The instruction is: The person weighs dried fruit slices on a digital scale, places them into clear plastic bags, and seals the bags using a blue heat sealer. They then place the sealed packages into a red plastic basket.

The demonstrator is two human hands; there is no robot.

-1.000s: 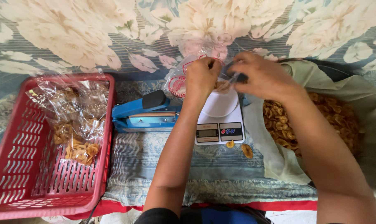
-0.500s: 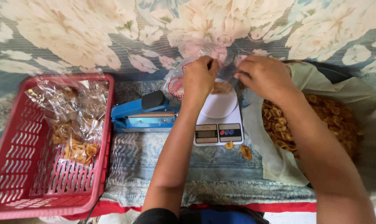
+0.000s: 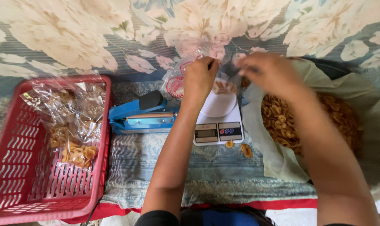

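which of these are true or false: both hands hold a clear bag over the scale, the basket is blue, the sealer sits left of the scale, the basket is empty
Both the left hand and right hand hold the clear bag over the white scale: true.
The basket is blue: false, it is red.
The blue sealer sits left of the scale: true.
The basket is empty: false, it holds clear bags of chips.

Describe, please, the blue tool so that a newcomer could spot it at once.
Start at the red basket on the left. Just to its right, on the patterned cloth, lies the blue tool, beside the white scale. It alone is blue, long and low, with a black knob on its lever.
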